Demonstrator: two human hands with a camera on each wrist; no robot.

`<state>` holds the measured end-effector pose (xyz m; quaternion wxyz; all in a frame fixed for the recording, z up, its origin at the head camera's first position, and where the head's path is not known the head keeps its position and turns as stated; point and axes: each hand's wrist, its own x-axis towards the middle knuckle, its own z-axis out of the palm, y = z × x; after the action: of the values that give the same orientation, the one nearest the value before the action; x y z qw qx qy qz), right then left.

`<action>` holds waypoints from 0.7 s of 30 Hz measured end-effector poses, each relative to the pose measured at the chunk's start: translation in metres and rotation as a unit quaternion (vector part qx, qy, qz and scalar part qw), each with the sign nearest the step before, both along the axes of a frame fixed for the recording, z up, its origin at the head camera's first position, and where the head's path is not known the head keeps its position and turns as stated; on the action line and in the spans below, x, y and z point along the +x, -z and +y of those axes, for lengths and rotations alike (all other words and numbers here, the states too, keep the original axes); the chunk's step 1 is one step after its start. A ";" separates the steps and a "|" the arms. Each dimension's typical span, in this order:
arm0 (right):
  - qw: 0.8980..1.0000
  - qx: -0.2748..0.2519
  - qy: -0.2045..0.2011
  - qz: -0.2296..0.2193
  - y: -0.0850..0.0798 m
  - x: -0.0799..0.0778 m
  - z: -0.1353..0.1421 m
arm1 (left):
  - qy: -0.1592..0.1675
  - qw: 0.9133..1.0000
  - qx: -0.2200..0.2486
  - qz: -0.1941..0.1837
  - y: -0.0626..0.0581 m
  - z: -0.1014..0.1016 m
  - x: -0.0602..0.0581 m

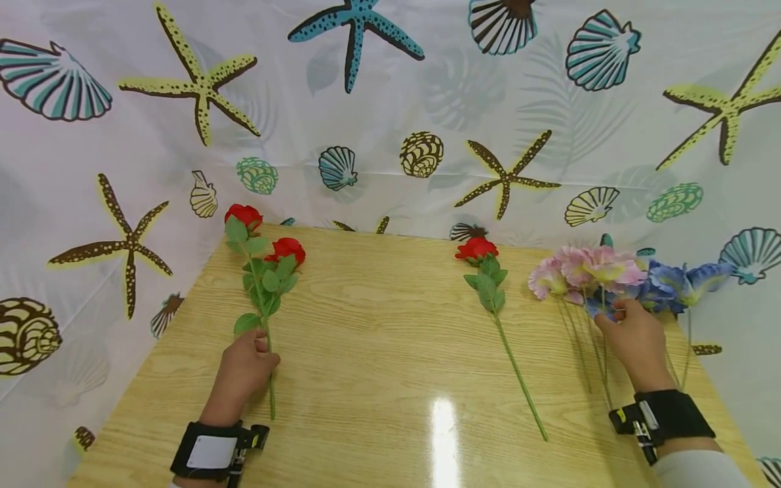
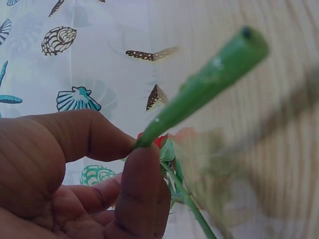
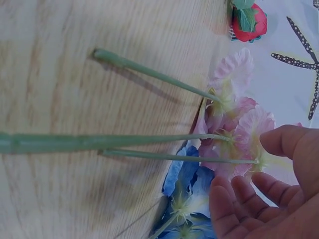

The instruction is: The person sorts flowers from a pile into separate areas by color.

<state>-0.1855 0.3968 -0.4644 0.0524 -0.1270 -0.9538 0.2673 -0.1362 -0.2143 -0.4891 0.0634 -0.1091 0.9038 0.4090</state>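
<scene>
On the left side of the table, my left hand [image 1: 246, 364] pinches the green stem [image 2: 209, 82] of a red rose between thumb and forefinger. Two red rose heads with leaves lie above this hand; which one belongs to the pinched stem I cannot tell. My right hand [image 1: 637, 339] is at the far right, beside the pink flowers [image 1: 601, 266] and the blue flowers [image 1: 689, 281]. Its fingers are loosely bent and the thumb stands apart, with no stem visible between them in the right wrist view. Whether it touches a petal is unclear.
A single red rose [image 1: 476, 251] lies right of the middle, its stem slanting toward the front. Under everything is a wood-grain table [image 1: 378, 339]. A white cloth [image 1: 390, 108] printed with shells and starfish hangs behind and along both sides.
</scene>
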 end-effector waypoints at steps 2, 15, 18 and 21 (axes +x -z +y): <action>1.000 0.004 0.001 0.007 0.000 0.001 -0.001 | 0.000 1.000 0.000 0.001 -0.004 0.001 0.001; 0.997 -0.056 -0.026 0.038 -0.008 0.010 -0.038 | 0.039 0.993 0.090 0.059 0.002 0.049 0.009; 0.996 -0.071 -0.035 0.046 -0.007 0.013 -0.056 | 0.057 0.989 0.115 0.071 0.002 0.067 0.014; 0.994 -0.087 -0.047 0.052 -0.006 0.015 -0.079 | 0.073 0.985 0.133 0.080 0.002 0.083 0.018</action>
<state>-0.1702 0.3176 -0.4585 0.0779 -0.0722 -0.9277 0.3578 -0.1183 -0.1316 -0.4907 0.0341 -0.0001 0.8492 0.5270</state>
